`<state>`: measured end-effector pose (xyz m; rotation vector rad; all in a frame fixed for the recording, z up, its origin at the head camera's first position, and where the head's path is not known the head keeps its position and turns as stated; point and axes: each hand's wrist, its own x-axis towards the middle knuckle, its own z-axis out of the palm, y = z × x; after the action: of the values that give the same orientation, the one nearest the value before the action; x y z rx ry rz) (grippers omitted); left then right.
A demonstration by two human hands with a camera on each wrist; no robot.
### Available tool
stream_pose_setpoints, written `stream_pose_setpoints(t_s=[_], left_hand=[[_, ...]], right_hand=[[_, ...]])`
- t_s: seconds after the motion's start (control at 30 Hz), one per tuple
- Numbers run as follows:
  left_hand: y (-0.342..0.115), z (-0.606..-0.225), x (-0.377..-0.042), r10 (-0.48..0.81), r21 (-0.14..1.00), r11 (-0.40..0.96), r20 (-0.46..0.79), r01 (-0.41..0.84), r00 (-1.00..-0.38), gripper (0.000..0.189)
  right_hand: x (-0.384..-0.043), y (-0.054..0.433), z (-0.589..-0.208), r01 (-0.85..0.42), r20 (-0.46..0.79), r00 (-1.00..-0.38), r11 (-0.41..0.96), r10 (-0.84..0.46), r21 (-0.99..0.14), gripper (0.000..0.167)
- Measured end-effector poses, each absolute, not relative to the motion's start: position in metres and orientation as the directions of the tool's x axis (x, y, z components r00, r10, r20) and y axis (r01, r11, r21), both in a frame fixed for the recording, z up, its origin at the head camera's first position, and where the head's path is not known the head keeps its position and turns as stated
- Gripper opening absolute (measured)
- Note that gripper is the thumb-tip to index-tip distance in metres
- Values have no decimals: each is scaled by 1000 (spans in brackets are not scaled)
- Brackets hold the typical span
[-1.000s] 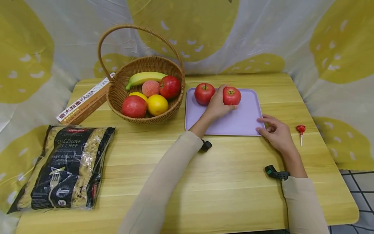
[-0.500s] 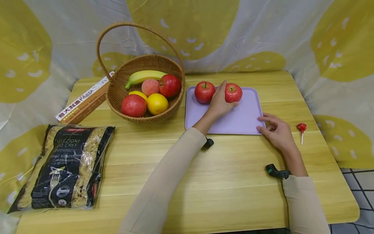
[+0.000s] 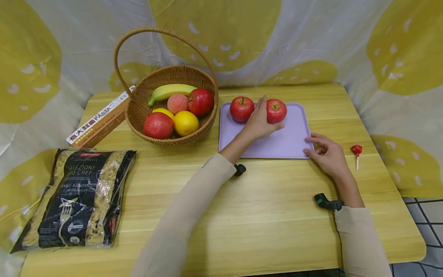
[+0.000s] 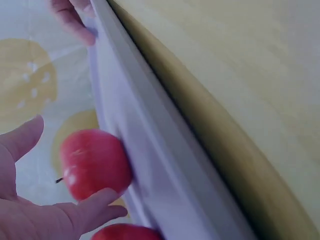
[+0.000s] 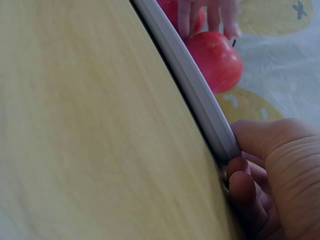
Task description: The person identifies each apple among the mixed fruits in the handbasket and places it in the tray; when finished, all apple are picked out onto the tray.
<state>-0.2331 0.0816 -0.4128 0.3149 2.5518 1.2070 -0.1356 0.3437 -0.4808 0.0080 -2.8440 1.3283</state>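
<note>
Two red apples stand on a lilac tray (image 3: 290, 142). My left hand (image 3: 257, 124) is between them, its fingers extended beside the right apple (image 3: 277, 110) and its thumb apart from that fruit. The left apple (image 3: 241, 109) is behind the back of this hand. In the left wrist view, thumb and fingers are spread about an apple (image 4: 97, 162) without closing on it. My right hand (image 3: 327, 156) pinches the tray's right edge near the front corner. In the right wrist view, its thumb lies over the tray rim (image 5: 200, 100) with curled fingers below.
A wicker basket (image 3: 173, 141) with a tall handle holds a banana, apples, a peach and lemons. Left of it lie a pasta box (image 3: 100, 119) and a bag of penne (image 3: 74, 200). A red lollipop (image 3: 357, 151) lies near the table's right edge.
The right apple has shifted slightly right on the tray. My left thumb has come away from it, and that hand has eased back a little left. My right hand stays at the tray edge.
</note>
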Motion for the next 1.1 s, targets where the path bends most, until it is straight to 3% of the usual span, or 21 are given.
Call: stream_pose_setpoints(t_s=[0.2,0.47,0.67,1.1], left_hand=[[60,-395,-216,429,783,599,-138,167,-893,106],[30,-374,-195,482,870,424,21,254,-876,83],[3,-358,-178,469,835,440,99,329,-878,69],[-44,-342,-156,407,761,490,231,425,-884,61]], right_hand=[[-136,344,-482,-8,6,-1000,644,-6,-765,40],[-135,345,-481,-6,7,-1000,650,-2,-759,39],[-134,343,-481,-9,9,-1000,640,-2,-768,38],[-133,343,-480,10,-7,-1000,635,7,-773,38]])
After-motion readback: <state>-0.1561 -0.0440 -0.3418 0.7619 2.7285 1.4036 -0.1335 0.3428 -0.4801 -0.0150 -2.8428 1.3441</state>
